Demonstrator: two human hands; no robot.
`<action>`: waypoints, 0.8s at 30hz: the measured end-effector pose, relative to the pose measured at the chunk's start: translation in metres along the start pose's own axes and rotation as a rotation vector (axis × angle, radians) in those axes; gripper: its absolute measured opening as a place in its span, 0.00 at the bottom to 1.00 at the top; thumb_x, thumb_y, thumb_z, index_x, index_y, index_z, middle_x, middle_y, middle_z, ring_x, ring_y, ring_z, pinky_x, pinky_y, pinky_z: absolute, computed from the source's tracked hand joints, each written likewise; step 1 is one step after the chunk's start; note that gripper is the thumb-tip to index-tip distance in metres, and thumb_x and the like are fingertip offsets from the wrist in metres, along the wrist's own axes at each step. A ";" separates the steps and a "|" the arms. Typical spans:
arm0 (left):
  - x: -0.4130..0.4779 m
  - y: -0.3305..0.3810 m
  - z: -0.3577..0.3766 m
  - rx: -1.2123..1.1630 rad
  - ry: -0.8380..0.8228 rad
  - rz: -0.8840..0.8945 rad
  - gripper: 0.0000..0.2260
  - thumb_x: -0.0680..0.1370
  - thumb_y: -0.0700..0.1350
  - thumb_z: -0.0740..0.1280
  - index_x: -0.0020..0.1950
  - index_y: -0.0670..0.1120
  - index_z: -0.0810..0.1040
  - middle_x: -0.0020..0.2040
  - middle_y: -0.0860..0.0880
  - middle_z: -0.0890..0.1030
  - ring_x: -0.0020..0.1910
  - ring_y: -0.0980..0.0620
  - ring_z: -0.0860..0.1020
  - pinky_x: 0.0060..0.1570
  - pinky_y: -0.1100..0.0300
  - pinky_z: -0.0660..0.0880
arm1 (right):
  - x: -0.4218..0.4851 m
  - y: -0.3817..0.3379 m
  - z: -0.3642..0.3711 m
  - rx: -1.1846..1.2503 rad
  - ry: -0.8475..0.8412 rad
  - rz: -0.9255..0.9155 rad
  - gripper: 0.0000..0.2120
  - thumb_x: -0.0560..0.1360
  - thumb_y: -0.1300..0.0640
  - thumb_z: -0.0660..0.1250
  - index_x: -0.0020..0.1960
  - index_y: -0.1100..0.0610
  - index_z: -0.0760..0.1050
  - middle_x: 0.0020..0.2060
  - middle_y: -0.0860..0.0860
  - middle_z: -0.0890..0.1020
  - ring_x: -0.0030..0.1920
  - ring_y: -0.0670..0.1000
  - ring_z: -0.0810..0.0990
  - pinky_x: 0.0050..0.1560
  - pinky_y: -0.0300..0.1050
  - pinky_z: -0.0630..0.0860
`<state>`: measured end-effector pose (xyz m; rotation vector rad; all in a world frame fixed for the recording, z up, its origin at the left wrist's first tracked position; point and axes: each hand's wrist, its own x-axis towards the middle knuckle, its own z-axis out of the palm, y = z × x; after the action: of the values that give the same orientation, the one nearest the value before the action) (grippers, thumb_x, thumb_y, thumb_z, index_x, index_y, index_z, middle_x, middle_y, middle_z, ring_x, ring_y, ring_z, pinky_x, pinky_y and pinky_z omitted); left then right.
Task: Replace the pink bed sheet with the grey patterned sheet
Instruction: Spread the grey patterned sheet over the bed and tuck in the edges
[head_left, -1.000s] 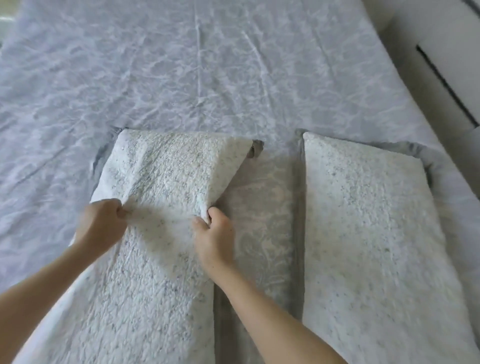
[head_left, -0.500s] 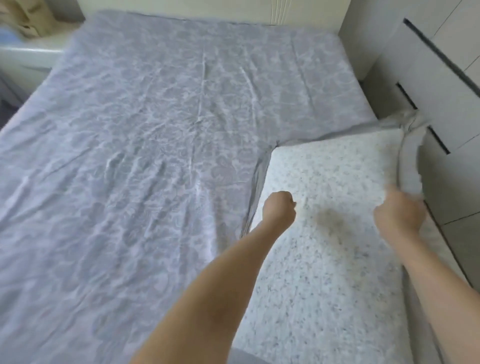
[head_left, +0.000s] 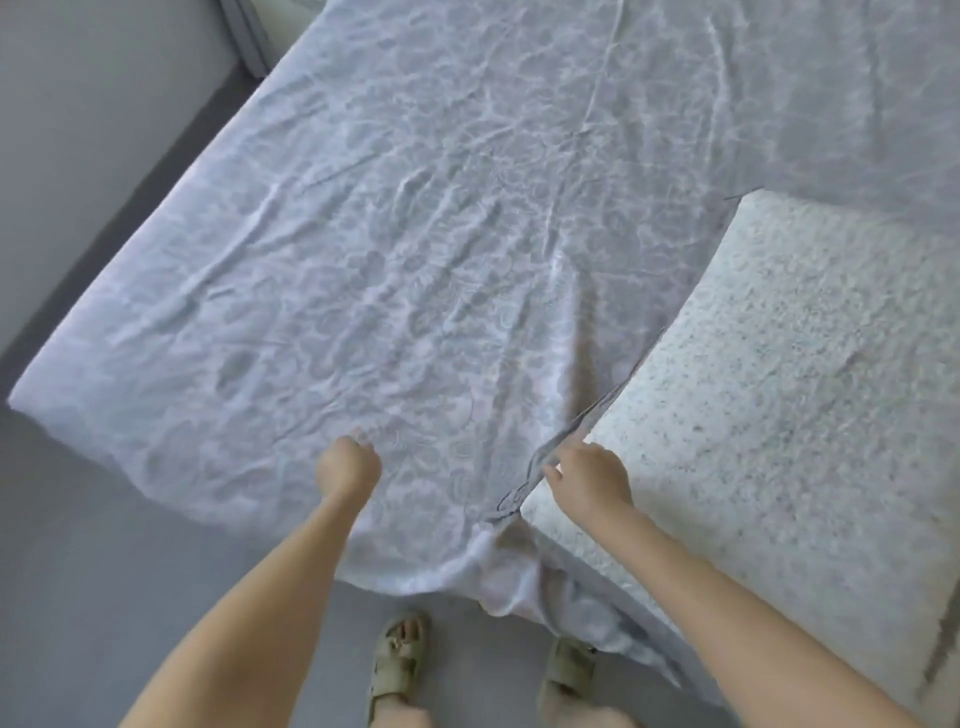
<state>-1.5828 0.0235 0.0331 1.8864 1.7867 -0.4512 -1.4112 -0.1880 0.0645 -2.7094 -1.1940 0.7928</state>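
Note:
The grey patterned sheet (head_left: 415, 249) lies spread and wrinkled over most of the bed, its near edge hanging over the bed's side. My left hand (head_left: 347, 467) is curled into a fist on the sheet near that edge and seems to grip a bit of the fabric. My right hand (head_left: 589, 480) pinches the sheet's dark hem where it meets a white speckled quilted pad (head_left: 789, 374) on the right. No pink sheet is in view.
Grey floor (head_left: 104, 597) runs along the bed's left and near sides. My two feet in beige sandals (head_left: 397, 660) stand close to the bed edge. A bunch of sheet (head_left: 509, 582) hangs down by my right foot.
My view has swung left and down to the bed's near edge. Both hands have left the speckled pad; the left now sits on the grey sheet and the right on its hem.

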 end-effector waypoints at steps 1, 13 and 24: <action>0.004 -0.020 -0.001 0.010 -0.015 -0.055 0.20 0.82 0.48 0.56 0.61 0.32 0.74 0.57 0.35 0.78 0.57 0.38 0.77 0.54 0.53 0.74 | -0.004 -0.012 0.014 0.001 -0.040 0.002 0.14 0.80 0.51 0.57 0.41 0.58 0.73 0.46 0.54 0.79 0.51 0.56 0.76 0.45 0.46 0.68; 0.127 -0.214 0.021 -0.504 -0.129 -0.364 0.23 0.80 0.55 0.59 0.48 0.32 0.73 0.44 0.36 0.77 0.49 0.36 0.77 0.52 0.46 0.76 | -0.008 -0.217 0.207 1.079 -0.293 1.125 0.27 0.77 0.42 0.62 0.65 0.62 0.68 0.47 0.60 0.78 0.40 0.58 0.80 0.32 0.49 0.80; 0.211 -0.252 0.045 -0.666 0.017 -0.193 0.14 0.79 0.43 0.61 0.35 0.37 0.70 0.30 0.41 0.69 0.36 0.42 0.71 0.39 0.53 0.66 | 0.068 -0.278 0.280 1.701 0.247 1.522 0.10 0.80 0.64 0.57 0.57 0.65 0.73 0.36 0.57 0.76 0.25 0.50 0.72 0.16 0.33 0.68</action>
<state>-1.8102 0.1765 -0.1539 1.2651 1.8345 0.1007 -1.6950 0.0156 -0.1309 -1.4478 1.3394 0.7403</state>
